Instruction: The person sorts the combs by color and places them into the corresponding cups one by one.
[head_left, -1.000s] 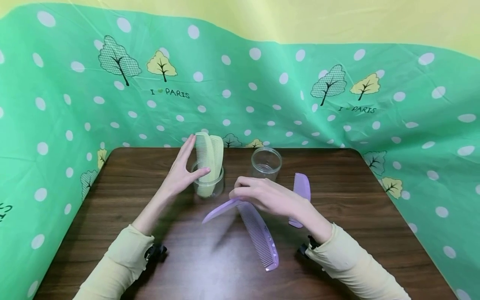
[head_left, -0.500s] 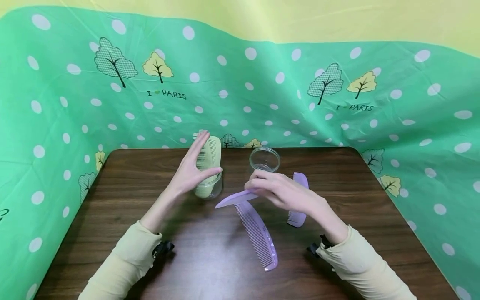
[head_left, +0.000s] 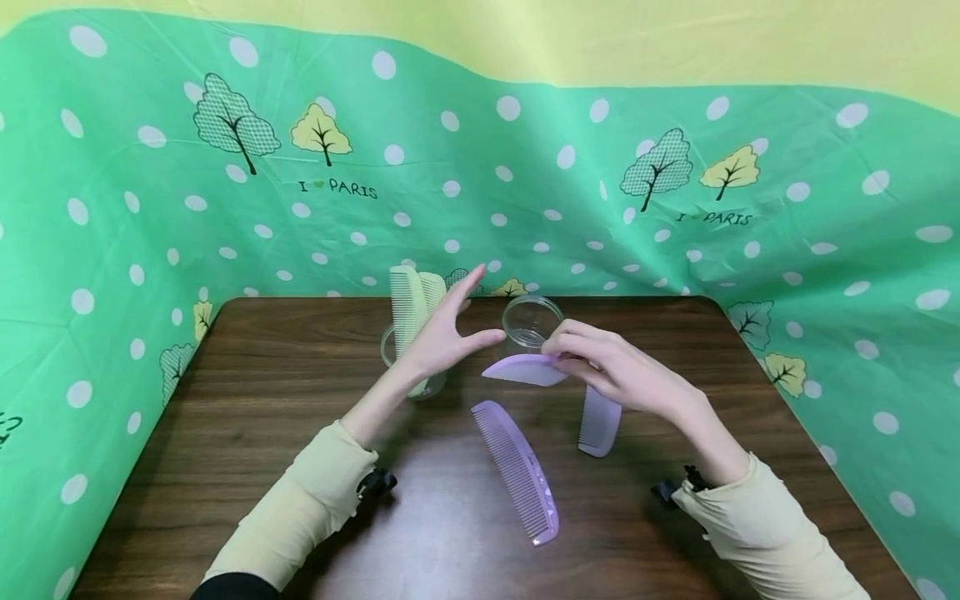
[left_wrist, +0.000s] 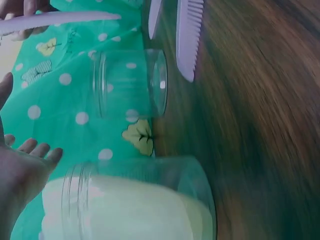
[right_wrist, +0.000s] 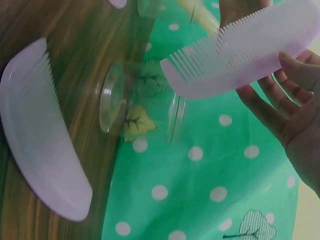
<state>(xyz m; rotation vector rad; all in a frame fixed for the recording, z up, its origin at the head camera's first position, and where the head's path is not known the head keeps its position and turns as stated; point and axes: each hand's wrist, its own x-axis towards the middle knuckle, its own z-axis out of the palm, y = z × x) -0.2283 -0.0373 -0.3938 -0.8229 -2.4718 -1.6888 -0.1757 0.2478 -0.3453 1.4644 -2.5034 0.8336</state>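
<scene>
My right hand (head_left: 626,371) pinches a purple comb (head_left: 521,369) in the air, just in front of a clear jar (head_left: 531,315). In the right wrist view, thumb and fingers hold that comb (right_wrist: 250,55) by its spine. My left hand (head_left: 446,337) is spread, thumb apart from the fingers, and holds nothing. It hovers between the two jars and partly covers the left one (head_left: 386,346), where pale green combs (head_left: 407,304) stand upright. Two more purple combs lie on the table: one in front (head_left: 517,471), the other (head_left: 600,425) partly behind my right forearm.
The dark wooden table (head_left: 285,417) ends at a green dotted curtain (head_left: 465,208) behind the jars. Both jars stand near the table's back edge. Black wrist cameras sit at both cuffs, close above the table.
My left hand has moved right, away from the green combs toward the other jar. My right hand has carried the purple comb to the right and back, close to that jar.
</scene>
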